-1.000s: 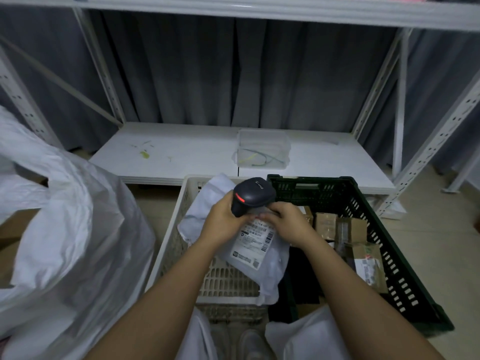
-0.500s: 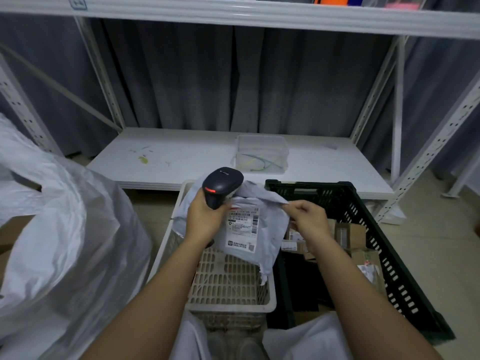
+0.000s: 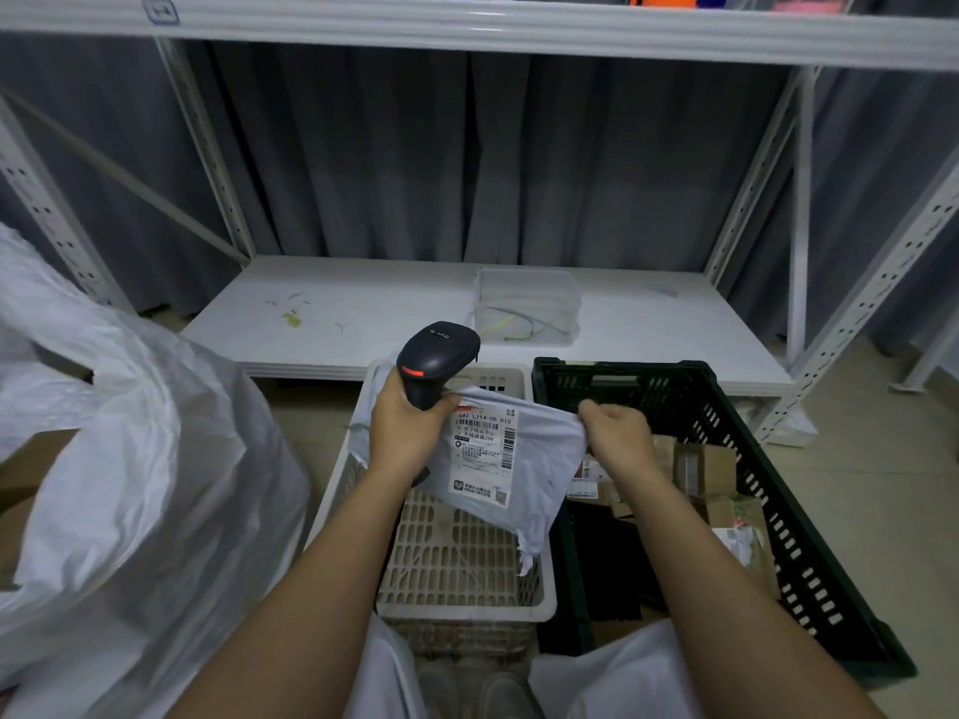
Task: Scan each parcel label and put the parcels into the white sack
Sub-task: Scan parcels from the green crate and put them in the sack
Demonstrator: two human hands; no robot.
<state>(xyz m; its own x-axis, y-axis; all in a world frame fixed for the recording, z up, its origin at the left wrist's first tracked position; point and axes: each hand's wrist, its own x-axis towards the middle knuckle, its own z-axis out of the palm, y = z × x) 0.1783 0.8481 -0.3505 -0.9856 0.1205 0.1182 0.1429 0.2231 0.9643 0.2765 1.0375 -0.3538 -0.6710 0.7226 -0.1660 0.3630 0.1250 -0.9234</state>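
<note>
Parcel (image 3: 524,459) stretched between both hands, mid-frame.
Left hand (image 3: 405,433) grips scanner (image 3: 433,360) and parcel edge; right hand (image 3: 617,433) pinches the other edge.

The white sack (image 3: 135,485) gapes open at left, clear air between it and the white crate (image 3: 467,609).

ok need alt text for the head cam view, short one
A person's left hand holds a black barcode scanner and a grey parcel bag, whose other edge the right hand pinches, label facing up. Below are a white basket and a green crate; a white sack stands left.
</note>
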